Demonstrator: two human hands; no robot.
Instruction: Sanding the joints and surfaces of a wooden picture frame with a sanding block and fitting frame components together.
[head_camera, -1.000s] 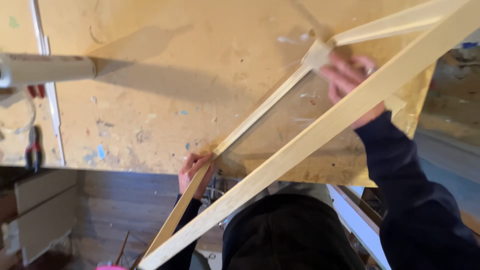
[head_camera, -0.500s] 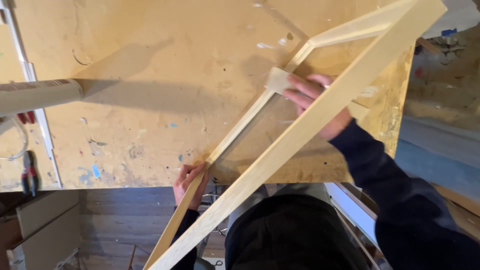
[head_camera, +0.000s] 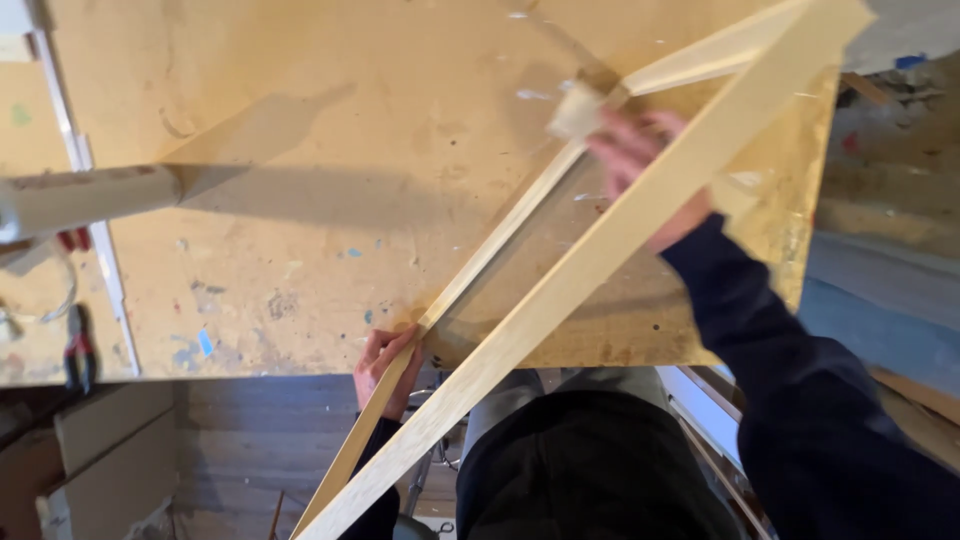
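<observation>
Fingers of the right hand (head_camera: 645, 160) have slid a sanding pad (head_camera: 577, 110) up the frame (head_camera: 600, 262), left hand (head_camera: 385, 365) still gripping it.

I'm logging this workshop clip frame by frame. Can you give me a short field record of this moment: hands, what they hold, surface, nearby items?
left hand: left hand grips the lower end of the wooden frame
right hand: right hand presses a small pale block on the frame's inner rail; blurred
frame: pale wood, tilted, resting on the table edge
surface: stained board tabletop
nearby: red-handled pliers at far left
</observation>
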